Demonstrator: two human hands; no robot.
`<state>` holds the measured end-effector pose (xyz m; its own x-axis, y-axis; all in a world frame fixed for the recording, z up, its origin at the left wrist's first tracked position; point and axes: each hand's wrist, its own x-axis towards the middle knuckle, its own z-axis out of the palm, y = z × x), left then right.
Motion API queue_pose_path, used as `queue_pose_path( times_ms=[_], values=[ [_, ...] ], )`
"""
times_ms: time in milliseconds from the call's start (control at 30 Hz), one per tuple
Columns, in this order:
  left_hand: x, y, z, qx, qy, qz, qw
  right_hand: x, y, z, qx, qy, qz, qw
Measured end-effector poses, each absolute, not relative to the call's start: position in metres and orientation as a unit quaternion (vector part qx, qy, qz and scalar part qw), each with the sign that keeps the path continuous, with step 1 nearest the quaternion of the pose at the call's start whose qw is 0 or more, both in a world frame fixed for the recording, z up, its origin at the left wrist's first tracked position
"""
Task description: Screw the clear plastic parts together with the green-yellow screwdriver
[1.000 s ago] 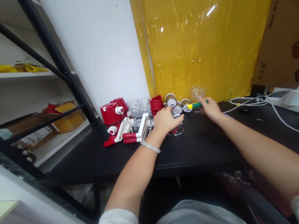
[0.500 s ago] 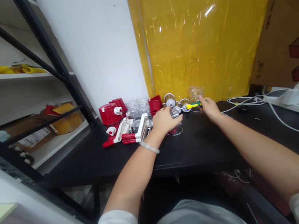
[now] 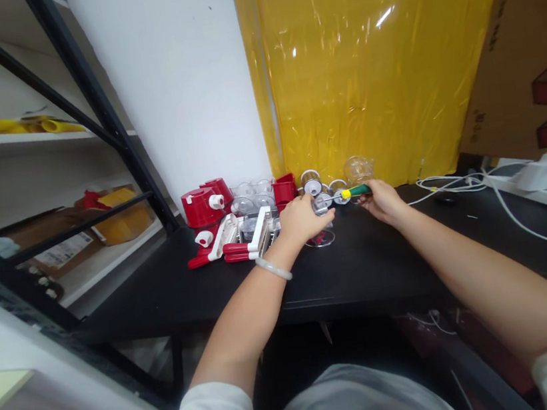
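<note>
My right hand point(image 3: 380, 200) is closed round the green end of a screwdriver point(image 3: 356, 191) with a yellow and green handle. Its shaft points left toward a clear plastic part point(image 3: 321, 205), which my left hand point(image 3: 303, 218) grips; whether the tip touches it I cannot tell. Below that part a clear round base point(image 3: 320, 238) with something red in it rests on the desk. Left of my left hand lie white cranks with red handles point(image 3: 242, 249). Behind the hands are several metal-and-white cylinders point(image 3: 311, 182) and a clear round bowl point(image 3: 357, 168).
Red plastic housings point(image 3: 197, 208), clear cups point(image 3: 252, 197) and a red square hopper point(image 3: 284, 190) stand along the back of the black desk point(image 3: 372, 266). White cables and a power strip point(image 3: 542, 179) lie at right. A black-framed shelf point(image 3: 113, 138) borders the left side.
My right hand has shifted slightly and its fingers have changed their hold on the screwdriver handle. My left hand and the clear part stay in place.
</note>
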<state>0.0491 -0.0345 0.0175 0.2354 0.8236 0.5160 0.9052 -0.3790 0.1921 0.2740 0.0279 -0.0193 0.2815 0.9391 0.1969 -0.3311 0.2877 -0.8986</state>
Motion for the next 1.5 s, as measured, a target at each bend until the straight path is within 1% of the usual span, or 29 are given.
queue_pose_path(
  times_ms=[433,733,1067,1200,1367,1500],
  values=[
    [0.049,-0.037,0.020,-0.782,-0.553,-0.280,0.070,0.276,0.032,-0.020,-0.390,-0.383,0.457,0.701],
    [0.049,-0.037,0.020,-0.782,-0.553,-0.282,0.064,0.277,0.030,-0.015,-0.405,-0.336,0.466,0.712],
    [0.049,-0.033,0.014,-0.780,-0.525,-0.325,0.098,0.280,0.023,-0.005,-0.377,-0.238,0.459,0.768],
    [0.047,-0.026,0.011,-0.792,-0.487,-0.353,0.102,0.283,0.025,-0.005,-0.355,-0.232,0.439,0.792],
    [0.044,-0.017,0.010,-0.828,-0.370,-0.408,0.108,0.283,0.030,-0.009,-0.347,-0.252,0.412,0.804],
    [0.045,-0.015,0.010,-0.843,-0.309,-0.424,0.117,0.282,0.032,-0.012,-0.354,-0.281,0.385,0.805]
  ],
)
